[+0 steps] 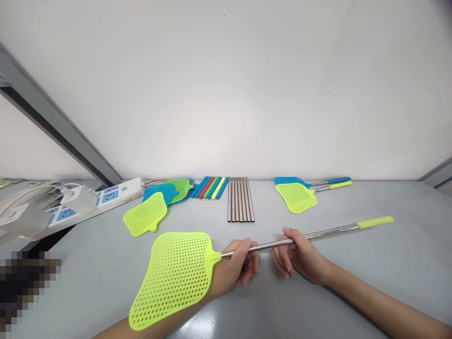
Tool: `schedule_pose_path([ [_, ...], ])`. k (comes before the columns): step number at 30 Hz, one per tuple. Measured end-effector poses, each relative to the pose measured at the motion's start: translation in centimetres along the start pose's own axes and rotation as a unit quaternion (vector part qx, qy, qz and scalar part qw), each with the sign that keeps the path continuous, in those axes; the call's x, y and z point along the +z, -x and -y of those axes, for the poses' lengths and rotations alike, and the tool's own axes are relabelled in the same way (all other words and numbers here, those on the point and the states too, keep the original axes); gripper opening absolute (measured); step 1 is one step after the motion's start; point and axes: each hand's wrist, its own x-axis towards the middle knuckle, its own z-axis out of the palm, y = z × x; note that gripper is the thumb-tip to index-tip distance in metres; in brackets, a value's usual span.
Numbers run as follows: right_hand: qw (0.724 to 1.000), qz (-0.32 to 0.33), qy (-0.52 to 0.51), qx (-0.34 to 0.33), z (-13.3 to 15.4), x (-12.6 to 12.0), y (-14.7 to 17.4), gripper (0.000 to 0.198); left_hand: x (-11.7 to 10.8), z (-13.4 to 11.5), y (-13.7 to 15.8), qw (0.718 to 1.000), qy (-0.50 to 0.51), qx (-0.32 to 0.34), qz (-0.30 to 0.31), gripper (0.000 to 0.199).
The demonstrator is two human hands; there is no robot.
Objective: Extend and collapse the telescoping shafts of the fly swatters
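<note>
A yellow-green fly swatter (pixel 174 278) with an extended metal telescopic rod spans the space before me, its perforated head at the left and its yellow-green grip (pixel 376 221) at the right. My left hand (pixel 242 261) is closed on the rod close to the head. Farther along, my right hand (pixel 300 254) pinches the same rod near its middle. Behind my hands several bare metal rods (pixel 241 202) lie side by side. Left of them is a row of colored handle grips (pixel 211 187). Loose swatter heads, among them a yellow-green one (pixel 146 215) and a blue one (pixel 159 192), overlap farther left.
Two swatters with short rods, one blue (pixel 291 180) and one yellow-green (pixel 296 197), lie at the back right. A power strip (pixel 111 195) with plugged-in white adapters runs along the left. A white wall (pixel 240 94) closes off the grey table's (pixel 388 263) back edge.
</note>
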Motion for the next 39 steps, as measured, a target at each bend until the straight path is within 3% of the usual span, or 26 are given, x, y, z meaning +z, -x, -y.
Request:
schedule_pose_path([
  [9,0.998,0.012,0.055,-0.029,-0.8,0.7,1.0,0.068,0.3,0.4,0.5,0.999,-0.001,-0.004,0.037,0.047],
  [18,0.992,0.014,0.128,-0.013,-1.2,0.8,1.7,0.070,0.7,0.3,1.2,0.999,-0.004,-0.020,0.044,0.047],
  [28,0.995,0.026,0.096,0.003,-1.9,1.2,1.6,0.061,1.2,0.1,1.6,0.998,-0.029,-0.030,0.043,0.050],
  [39,0.981,0.008,0.186,0.060,-1.7,2.2,2.1,0.066,1.6,-0.2,1.9,0.995,-0.069,-0.074,0.025,0.050],
])
